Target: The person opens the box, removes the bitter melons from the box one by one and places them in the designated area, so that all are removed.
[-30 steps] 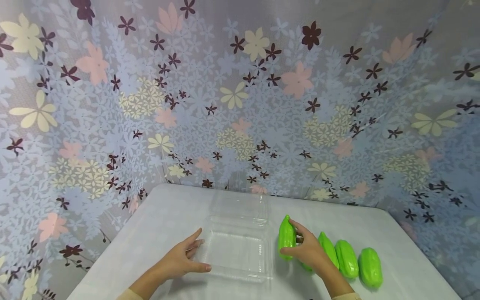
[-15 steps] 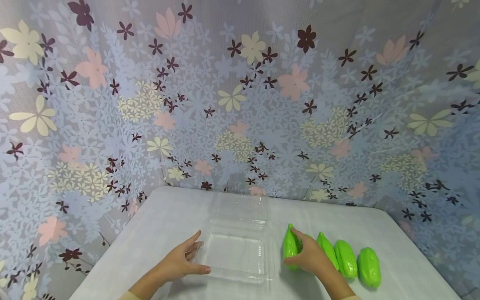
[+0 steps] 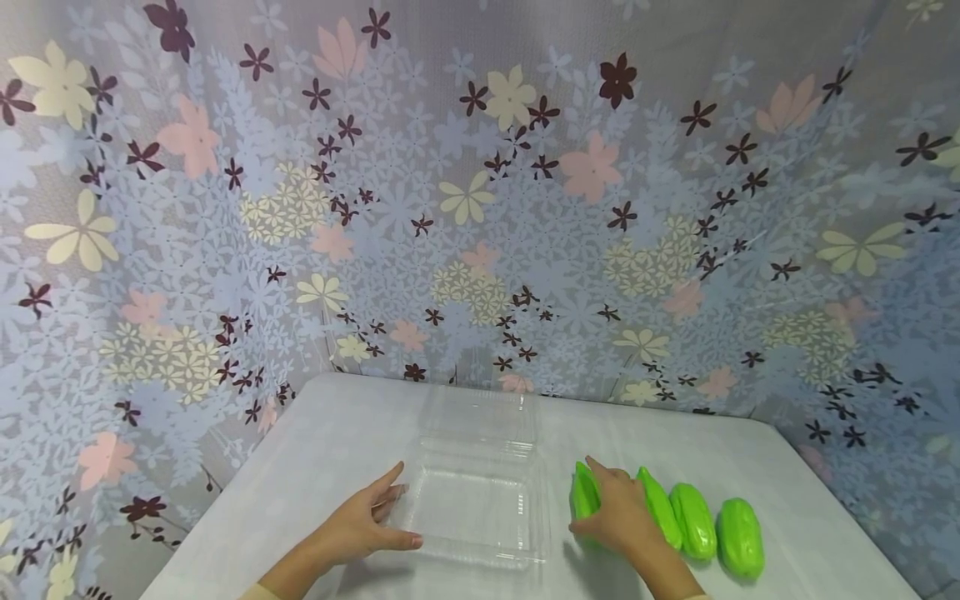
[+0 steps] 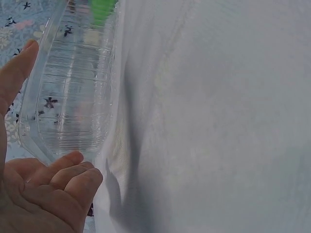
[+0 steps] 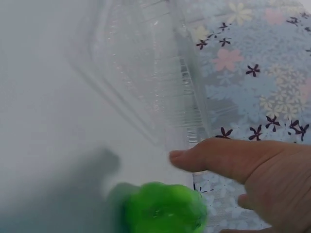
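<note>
A clear plastic clamshell box (image 3: 472,557) lies with its lid (image 3: 476,417) folded back. My left hand (image 3: 356,521) is at the box's left side, thumb and fingers spread; in the left wrist view its fingertips are at the end of the box (image 4: 73,97). My right hand (image 3: 618,508) reaches over a glossy green ridged fruit (image 3: 585,492) with a pointed tip, right of the box. In the right wrist view the thumb stands straight, apart from the green fruit (image 5: 165,208); the other fingers are mostly hidden.
More green fruits lie in a row to the right: one (image 3: 660,508) beside my right hand, another (image 3: 693,521), and the farthest (image 3: 740,537). They rest on a white-covered table (image 3: 360,417). A flowered curtain (image 3: 480,208) hangs behind the table.
My right hand has moved down and slightly right with the green fruit, lowering it to the table, and its thumb now stands off it. The left hand and box have stayed put.
</note>
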`<state>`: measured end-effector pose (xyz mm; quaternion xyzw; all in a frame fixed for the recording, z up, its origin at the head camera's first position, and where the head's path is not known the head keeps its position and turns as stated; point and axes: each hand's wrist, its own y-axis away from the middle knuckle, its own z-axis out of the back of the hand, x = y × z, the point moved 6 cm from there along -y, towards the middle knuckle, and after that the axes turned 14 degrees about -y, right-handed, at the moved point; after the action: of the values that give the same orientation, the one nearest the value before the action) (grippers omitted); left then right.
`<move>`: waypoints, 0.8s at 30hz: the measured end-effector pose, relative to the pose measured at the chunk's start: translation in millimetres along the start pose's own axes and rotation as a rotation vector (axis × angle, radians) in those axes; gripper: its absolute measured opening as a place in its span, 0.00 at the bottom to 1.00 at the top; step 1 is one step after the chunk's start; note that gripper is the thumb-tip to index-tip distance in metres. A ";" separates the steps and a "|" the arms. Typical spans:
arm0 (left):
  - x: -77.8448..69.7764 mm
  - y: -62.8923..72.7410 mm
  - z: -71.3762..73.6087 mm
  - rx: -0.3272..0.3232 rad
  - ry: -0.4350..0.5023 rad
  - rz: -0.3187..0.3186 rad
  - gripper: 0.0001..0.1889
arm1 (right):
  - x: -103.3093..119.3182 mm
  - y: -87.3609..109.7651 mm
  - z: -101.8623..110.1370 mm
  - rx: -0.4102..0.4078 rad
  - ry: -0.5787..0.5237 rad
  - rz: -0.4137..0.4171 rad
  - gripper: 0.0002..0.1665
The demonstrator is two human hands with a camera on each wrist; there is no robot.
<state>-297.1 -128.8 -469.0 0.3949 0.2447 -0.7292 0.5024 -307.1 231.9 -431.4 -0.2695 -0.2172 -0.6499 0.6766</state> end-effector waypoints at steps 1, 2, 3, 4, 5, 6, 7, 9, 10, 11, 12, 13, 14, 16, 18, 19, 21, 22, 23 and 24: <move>-0.2 -0.1 0.0 0.000 0.001 -0.001 0.60 | -0.6 -0.4 1.8 -0.011 -0.021 -0.004 0.64; -0.4 -0.2 0.0 0.000 0.001 -0.003 0.60 | -1.3 -0.9 3.8 -0.024 -0.050 -0.006 0.64; -0.5 -0.4 0.0 0.001 0.004 -0.006 0.60 | -2.0 -1.4 5.8 -0.035 -0.094 -0.010 0.65; -0.6 -0.5 0.1 0.001 0.005 -0.007 0.60 | -2.8 -1.6 7.6 -0.043 -0.156 -0.022 0.65; -0.6 -0.6 0.3 0.001 0.004 -0.007 0.61 | -3.6 -1.7 9.1 -0.047 -0.221 -0.035 0.66; -0.7 -0.7 0.4 0.002 0.006 -0.008 0.61 | -4.0 -1.8 10.3 -0.050 -0.286 -0.044 0.67; -0.5 -0.8 0.5 0.002 0.007 -0.008 0.61 | -4.3 -1.9 11.3 -0.050 -0.351 -0.057 0.68; -0.2 -1.0 0.8 0.003 0.009 -0.010 0.61 | -5.0 -2.0 11.8 -0.046 -0.492 -0.097 0.71; -0.1 -1.0 0.9 0.003 0.009 -0.010 0.61 | -5.1 -1.7 11.8 -0.045 -0.543 -0.119 0.72; 0.2 -1.1 1.1 0.002 0.006 -0.008 0.61 | -5.0 -1.7 11.8 -0.045 -0.578 -0.132 0.73; 0.5 -1.4 1.2 0.000 0.003 -0.006 0.62 | -4.6 -1.8 12.0 -0.047 -0.610 -0.138 0.73; 0.8 -1.6 1.2 0.000 -0.001 -0.003 0.62 | -4.3 -1.7 12.1 -0.048 -0.639 -0.143 0.74; 1.0 -1.8 1.1 0.000 -0.002 -0.001 0.62 | -4.1 -1.5 12.3 -0.051 -0.663 -0.144 0.74; 1.5 -1.9 1.0 0.000 -0.008 0.005 0.62 | -3.5 -1.3 12.8 -0.056 -0.675 -0.135 0.75; 1.6 -1.7 1.0 -0.001 -0.011 0.008 0.61 | -3.4 -0.7 12.6 -0.058 -0.684 -0.126 0.75; 1.5 -1.5 1.0 0.001 -0.007 0.005 0.61 | -3.6 -0.3 12.3 -0.057 -0.684 -0.124 0.75; 1.3 -1.2 1.1 0.002 -0.004 0.000 0.61 | -4.4 0.4 11.5 -0.057 -0.686 -0.121 0.74; 1.2 -0.9 1.1 0.003 -0.002 -0.003 0.61 | -5.0 0.8 11.1 -0.058 -0.688 -0.120 0.74; 1.2 -0.8 1.0 0.004 0.000 -0.005 0.61 | -5.3 1.3 10.7 -0.058 -0.692 -0.119 0.73; 1.3 -0.7 0.9 0.005 0.003 -0.008 0.61 | -5.3 1.7 10.4 -0.057 -0.695 -0.116 0.73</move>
<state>-298.3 -129.9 -469.6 0.3964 0.2452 -0.7313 0.4979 -305.2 242.6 -427.1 -0.4807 -0.4311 -0.5627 0.5162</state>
